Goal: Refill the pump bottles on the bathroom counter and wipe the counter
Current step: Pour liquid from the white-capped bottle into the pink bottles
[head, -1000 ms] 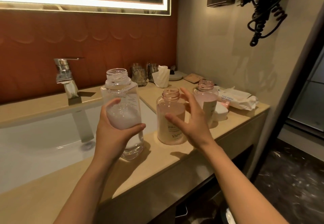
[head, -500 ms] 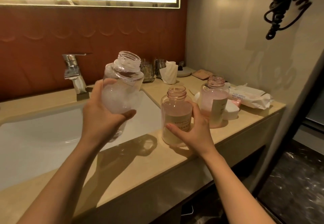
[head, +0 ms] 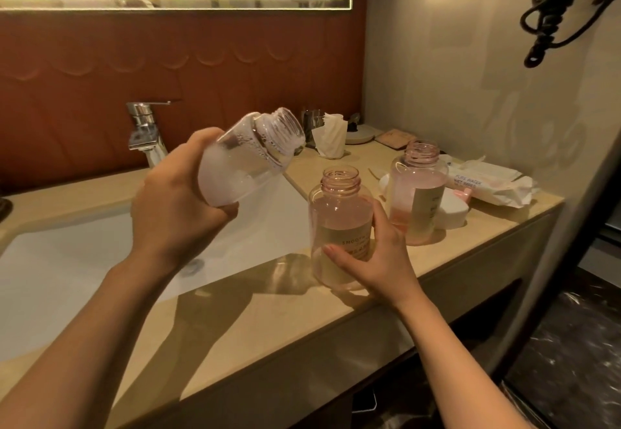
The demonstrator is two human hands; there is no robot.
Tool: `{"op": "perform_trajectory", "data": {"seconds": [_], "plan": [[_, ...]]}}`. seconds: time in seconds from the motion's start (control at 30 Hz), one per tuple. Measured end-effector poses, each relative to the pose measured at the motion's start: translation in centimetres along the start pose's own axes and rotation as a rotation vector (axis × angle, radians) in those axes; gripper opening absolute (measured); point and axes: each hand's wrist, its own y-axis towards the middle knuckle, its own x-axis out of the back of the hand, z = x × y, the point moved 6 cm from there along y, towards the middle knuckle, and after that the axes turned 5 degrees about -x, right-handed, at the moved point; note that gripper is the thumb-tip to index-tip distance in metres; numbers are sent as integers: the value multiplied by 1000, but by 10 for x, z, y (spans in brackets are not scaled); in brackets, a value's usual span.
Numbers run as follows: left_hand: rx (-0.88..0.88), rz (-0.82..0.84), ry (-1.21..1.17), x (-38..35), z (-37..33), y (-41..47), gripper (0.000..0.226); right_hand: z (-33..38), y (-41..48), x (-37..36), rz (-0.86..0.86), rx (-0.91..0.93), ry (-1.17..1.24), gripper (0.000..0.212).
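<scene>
Left hand (head: pixel 174 207) is holding the clear bottle (head: pixel 248 156) by its base, grip curled round it. It is tilting the open neck rightward above the sink (head: pixel 67 277) edge, probably to line up a pour. Foamy liquid is lying along the lower side (neck not yet over the target). Pink bottle (head: pixel 339 227) is standing uncapped on the counter (head: pixel 235 344), just right of the basin. Right hand (head: pixel 379 254) is wrapping its lower body, grip curled round it, likely steadying it against tipping. Second pink bottle (head: pixel 416 193) is standing behind, beside a wipes pack (head: pixel 487 183).
</scene>
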Motion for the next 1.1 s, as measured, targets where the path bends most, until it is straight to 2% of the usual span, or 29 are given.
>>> {"op": "perform_trajectory", "data": {"seconds": [0.43,0.73,1.1], "plan": [[-262,37,382,-7,-11,11,76,0,0,0,19,1,40,76],[-285,45,379,-9,-14,14,74,-4,-1,0,26,-10,26,83],[-305,60,379,-11,-14,18,75,-3,-1,0,33,-18,27,78]]}}
